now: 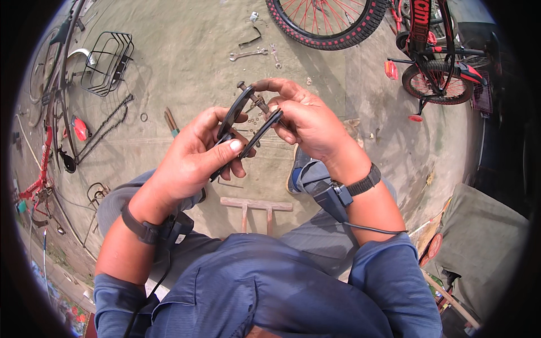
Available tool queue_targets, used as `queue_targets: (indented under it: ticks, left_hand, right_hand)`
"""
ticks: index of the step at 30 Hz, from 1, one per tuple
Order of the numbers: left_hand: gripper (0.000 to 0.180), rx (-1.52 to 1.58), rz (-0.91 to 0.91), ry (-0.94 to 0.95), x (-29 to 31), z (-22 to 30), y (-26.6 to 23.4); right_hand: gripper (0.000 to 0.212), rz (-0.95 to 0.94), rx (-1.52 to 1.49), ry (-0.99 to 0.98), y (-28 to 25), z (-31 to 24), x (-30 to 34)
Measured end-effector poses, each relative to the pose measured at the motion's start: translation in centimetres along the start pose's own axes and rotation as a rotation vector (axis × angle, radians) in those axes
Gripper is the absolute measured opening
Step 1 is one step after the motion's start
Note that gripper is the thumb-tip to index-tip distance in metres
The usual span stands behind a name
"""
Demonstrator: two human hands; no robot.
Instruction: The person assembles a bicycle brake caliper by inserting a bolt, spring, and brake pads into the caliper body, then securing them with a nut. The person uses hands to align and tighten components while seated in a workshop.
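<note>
Blue jacket (265, 287): closest to the lens, sleeves pushed up, a black strap with a small device on each wrist.
Left hand (194, 155): fingers curled shut around the lower end of the black curved metal brake caliper arms (248, 127), thumb pressed flat across them.
Right hand (301, 115): closed in a pinch at the upper end, fingertips on the rusty bolt with its nut (253, 98) that passes through both arms.
Caliper position: held up between both hands, above the sandy concrete ground (186, 62), touching nothing else.
Doing it well: judging by the grip, the left hand should keep both arms lined up and steady while the right turns only the nut, squarely, so the thread does not bind.
Nearby: silver spanners (251, 53) lie on the ground beyond; a red-spoked bicycle wheel (327, 22) stands further off.
</note>
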State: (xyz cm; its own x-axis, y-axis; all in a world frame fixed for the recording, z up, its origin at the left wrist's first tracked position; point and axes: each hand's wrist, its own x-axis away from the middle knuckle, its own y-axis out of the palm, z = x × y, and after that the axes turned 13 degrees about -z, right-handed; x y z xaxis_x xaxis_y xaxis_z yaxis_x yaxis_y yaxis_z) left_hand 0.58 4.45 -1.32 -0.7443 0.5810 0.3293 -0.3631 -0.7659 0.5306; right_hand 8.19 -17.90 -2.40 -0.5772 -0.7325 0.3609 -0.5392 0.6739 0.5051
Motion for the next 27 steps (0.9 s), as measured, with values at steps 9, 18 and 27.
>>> queue_targets:
  ticks: [9, 18, 27]
  left_hand:
    - [0.038, -0.007, -0.020, -0.011, 0.1, -0.1, -0.1]
    - [0.037, 0.002, -0.024, -0.011, 0.3, 0.0, -0.1]
    - [0.039, -0.055, 0.006, -0.022, 0.2, -0.2, -0.2]
  right_hand:
    - [0.041, -0.093, 0.066, 0.044, -0.1, -0.2, -0.1]
    - [0.038, -0.051, -0.035, -0.037, -1.0, -0.3, 0.2]
    - [0.031, 0.023, -0.069, -0.042, -1.8, 0.6, -0.1]
